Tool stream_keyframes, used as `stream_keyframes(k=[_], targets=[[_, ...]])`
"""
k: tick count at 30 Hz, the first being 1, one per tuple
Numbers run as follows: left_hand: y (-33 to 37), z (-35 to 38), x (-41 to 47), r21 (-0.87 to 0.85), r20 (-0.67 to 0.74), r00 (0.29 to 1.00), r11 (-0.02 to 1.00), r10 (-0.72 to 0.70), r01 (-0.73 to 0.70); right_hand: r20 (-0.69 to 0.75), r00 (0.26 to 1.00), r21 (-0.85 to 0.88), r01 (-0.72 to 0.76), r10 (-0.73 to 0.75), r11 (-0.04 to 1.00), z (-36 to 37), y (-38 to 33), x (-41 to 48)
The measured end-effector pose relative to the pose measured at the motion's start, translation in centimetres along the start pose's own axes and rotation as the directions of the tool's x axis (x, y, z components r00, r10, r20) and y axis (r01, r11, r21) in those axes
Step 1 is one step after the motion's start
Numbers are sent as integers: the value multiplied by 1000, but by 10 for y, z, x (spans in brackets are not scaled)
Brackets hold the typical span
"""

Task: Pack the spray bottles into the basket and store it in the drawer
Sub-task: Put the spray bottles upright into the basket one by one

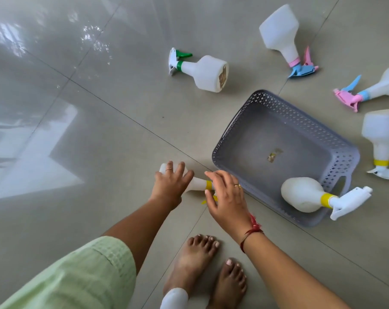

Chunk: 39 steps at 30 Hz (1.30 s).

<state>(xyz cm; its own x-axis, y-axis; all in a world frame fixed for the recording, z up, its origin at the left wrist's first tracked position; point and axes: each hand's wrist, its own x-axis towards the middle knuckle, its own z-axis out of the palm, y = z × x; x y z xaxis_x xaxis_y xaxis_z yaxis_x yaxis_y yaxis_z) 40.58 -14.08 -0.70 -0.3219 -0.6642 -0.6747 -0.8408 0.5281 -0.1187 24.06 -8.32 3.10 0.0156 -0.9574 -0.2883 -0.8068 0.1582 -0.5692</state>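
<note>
My left hand (170, 186) lies spread over the body of a white spray bottle (195, 182) on the grey tiled floor (100, 134), fingers (180, 169) splayed and pressing on top rather than wrapped around it. My right hand (226, 197) hovers over the same bottle's yellow collar and nozzle end, fingers loosely open and curled; whether they touch the nozzle I cannot tell, since the hand hides it. A ring shows on each hand, and a red thread (250, 230) circles my right wrist.

Just right of my hands sits the grey perforated basket (267, 112), one corner almost at my right fingertips. A yellow-collared bottle (305, 197) already lies inside it, its white trigger head poking out over the near rim.

Four more bottles lie loose on the floor: a green-trigger bottle (208, 73) beyond the basket, a blue-nozzle bottle (280, 32) farther back, a pink-nozzle bottle (381, 85) at the right edge, and another yellow-banded bottle (381, 134) just right of the basket.

My bare feet (189, 264) stand on the tiles below my hands, beside a pale green sleeve (82, 279).
</note>
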Motion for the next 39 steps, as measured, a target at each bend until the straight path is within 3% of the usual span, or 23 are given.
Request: stream_keyframes(k=[5, 10, 14, 19, 23, 30, 34, 39], targets=[[-25, -20, -46, -243, 73, 983, 953, -170, 183, 25, 999, 46, -32, 31, 998, -28, -18, -10], [-38, -56, -112, -629, 37, 952, 734, -303, 257, 42, 996, 215, -92, 85, 972, -71, -53, -21], [-26, -96, -139, -735, -77, 942, 657, -326, 167, 136, 958, 455, -285, 251, 844, -115, -75, -17], [7, -143, -132, -765, -215, 936, 644, -279, 16, 108, 924, 506, -369, 367, 780, -186, -53, -4], [43, -173, -113, -754, -317, 929, 645, -191, -125, 186, 862, 574, -484, 471, 660, -241, -19, -1], [94, -192, -102, -684, -372, 926, 692, -59, -231, 90, 924, 392, -376, 372, 840, -299, 14, -2], [91, -175, -106, -682, -238, 969, 722, -63, -120, 21, 971, 157, -240, 239, 958, -295, 16, -7], [69, -149, -108, -618, -98, 994, 786, -48, -23, 160, 978, -42, -127, 132, 991, -259, 35, 1]])
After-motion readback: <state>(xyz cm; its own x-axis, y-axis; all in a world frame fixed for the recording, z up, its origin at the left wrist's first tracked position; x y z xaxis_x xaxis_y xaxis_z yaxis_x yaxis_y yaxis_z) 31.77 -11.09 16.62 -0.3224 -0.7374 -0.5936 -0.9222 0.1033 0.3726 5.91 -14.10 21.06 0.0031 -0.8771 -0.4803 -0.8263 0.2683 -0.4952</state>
